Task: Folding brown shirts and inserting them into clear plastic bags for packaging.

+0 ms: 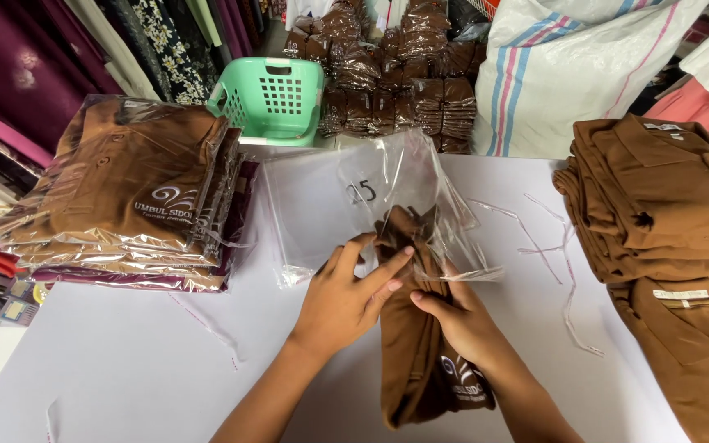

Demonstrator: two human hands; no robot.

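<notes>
Folded brown shirt (420, 344) lies on the white worktop (125, 361), top end inside a clear plastic bag (371, 205); glare blurs the bag's edges and the shirt's lower end is partly covered by the right forearm. Left hand (346, 299) spread, fingers pressing bag mouth and shirt. Right hand (457, 320) pinches the shirt's edge. Bagged shirts stack (125, 189) left, unbagged pile (658, 197) right, cut off.

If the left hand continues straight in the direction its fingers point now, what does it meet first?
The left hand points up-right and already touches the folded brown shirt; just beyond lies the clear plastic bag.
</notes>
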